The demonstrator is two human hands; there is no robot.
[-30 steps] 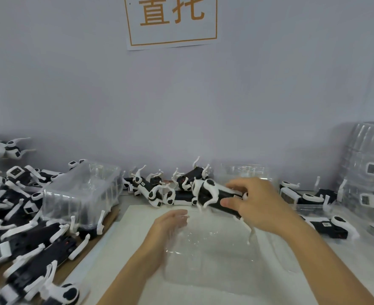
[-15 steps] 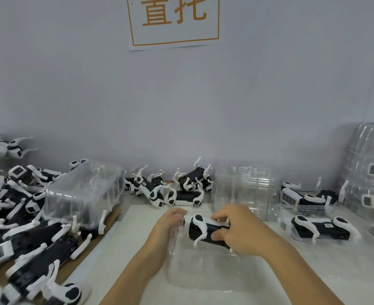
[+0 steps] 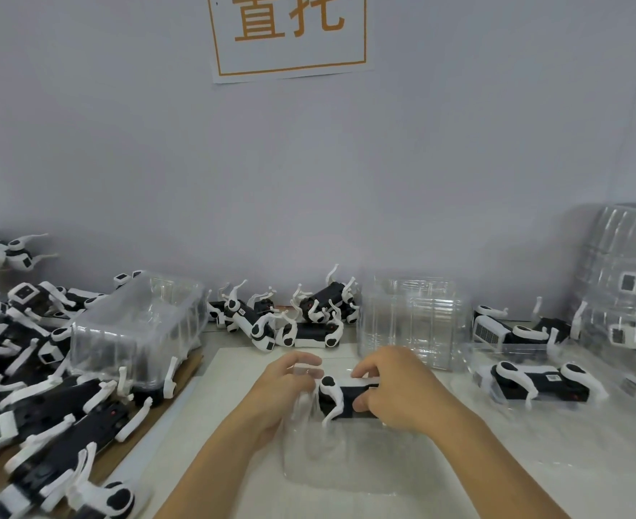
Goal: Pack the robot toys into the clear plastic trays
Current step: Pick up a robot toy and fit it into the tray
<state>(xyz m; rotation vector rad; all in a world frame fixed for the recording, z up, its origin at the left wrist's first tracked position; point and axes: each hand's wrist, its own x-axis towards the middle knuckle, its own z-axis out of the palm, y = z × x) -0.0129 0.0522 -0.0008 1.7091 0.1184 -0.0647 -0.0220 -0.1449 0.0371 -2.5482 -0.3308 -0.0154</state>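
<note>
Desk, near edge: left hand (image 3: 284,393) pinches clear tray (image 3: 350,455) wall; right hand (image 3: 395,389) grips robot toy (image 3: 340,400) — lower level, legs down.

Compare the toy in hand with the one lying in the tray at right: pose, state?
The held robot toy is gripped by the right hand over the near clear tray, legs pointing down; the packed robot toy lies untouched in the right tray. Both are black-bodied with white legs.

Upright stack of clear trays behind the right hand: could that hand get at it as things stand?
Probably not yet: the right hand grips the robot toy over the clear tray. The stack stands unobstructed just beyond.
</note>
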